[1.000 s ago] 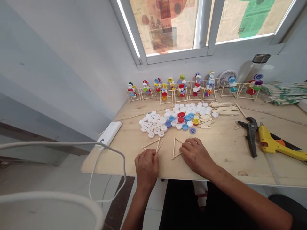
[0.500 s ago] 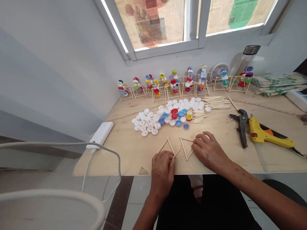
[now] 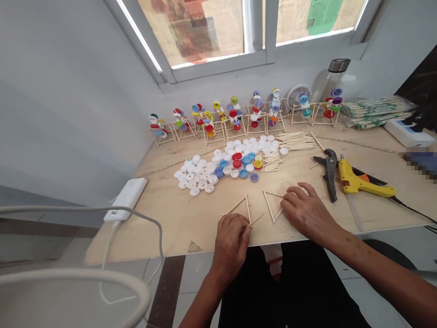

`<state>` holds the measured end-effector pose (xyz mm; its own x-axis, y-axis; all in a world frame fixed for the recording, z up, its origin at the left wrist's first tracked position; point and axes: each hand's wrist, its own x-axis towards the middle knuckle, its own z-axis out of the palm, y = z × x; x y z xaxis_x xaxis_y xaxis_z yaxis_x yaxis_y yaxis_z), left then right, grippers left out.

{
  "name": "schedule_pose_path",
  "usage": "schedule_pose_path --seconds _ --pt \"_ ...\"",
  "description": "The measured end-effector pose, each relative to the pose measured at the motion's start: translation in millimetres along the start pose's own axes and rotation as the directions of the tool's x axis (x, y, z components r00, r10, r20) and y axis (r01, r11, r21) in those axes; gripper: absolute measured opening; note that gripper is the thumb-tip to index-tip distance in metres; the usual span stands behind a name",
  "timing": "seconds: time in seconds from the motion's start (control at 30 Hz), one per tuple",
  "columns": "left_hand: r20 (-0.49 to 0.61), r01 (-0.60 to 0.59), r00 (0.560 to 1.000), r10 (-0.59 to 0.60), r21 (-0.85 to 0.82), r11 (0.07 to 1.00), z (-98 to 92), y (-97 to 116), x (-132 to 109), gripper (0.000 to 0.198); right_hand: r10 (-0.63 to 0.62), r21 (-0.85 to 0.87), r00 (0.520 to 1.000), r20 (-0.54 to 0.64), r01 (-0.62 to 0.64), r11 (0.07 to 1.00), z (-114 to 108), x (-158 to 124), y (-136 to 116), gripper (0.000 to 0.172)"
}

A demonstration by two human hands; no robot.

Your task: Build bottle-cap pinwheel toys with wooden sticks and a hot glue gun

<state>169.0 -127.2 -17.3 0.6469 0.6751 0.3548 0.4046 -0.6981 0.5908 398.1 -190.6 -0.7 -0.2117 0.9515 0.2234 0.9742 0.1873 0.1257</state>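
My left hand pinches thin wooden sticks at the near edge of the plywood table. These sticks form an open angle, and one more stick pokes out past my fingers. Beside them lies a stick triangle, and my right hand rests against it with fingers spread. Its far corner shows, while my fingers cover part of one side. The two stick shapes are close together but do not appear to touch.
A pile of bottle caps and loose sticks lie beyond my hands. Pliers and a yellow glue gun are to the right. Stick-and-cap figures line the back, below a window.
The view has swung, shifting the table left in frame. My left hand has moved right with its sticks, which now form an angle. My right hand and the triangle have shifted right.
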Motion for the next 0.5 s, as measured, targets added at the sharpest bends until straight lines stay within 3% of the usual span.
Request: schedule_pose_path --seconds 0.27,0.5 --pt "-0.017 -0.004 1.000 0.003 -0.036 0.999 -1.9 -4.0 -3.8 0.012 0.051 0.135 0.995 -0.086 -0.039 0.990 -2.0 -4.9 3.1 0.019" --pt "-0.080 0.076 0.994 -0.079 -0.034 0.997 -1.0 0.3 3.6 0.011 0.237 0.339 0.948 -0.214 -0.156 0.928 -4.1 -23.5 4.1 0.018"
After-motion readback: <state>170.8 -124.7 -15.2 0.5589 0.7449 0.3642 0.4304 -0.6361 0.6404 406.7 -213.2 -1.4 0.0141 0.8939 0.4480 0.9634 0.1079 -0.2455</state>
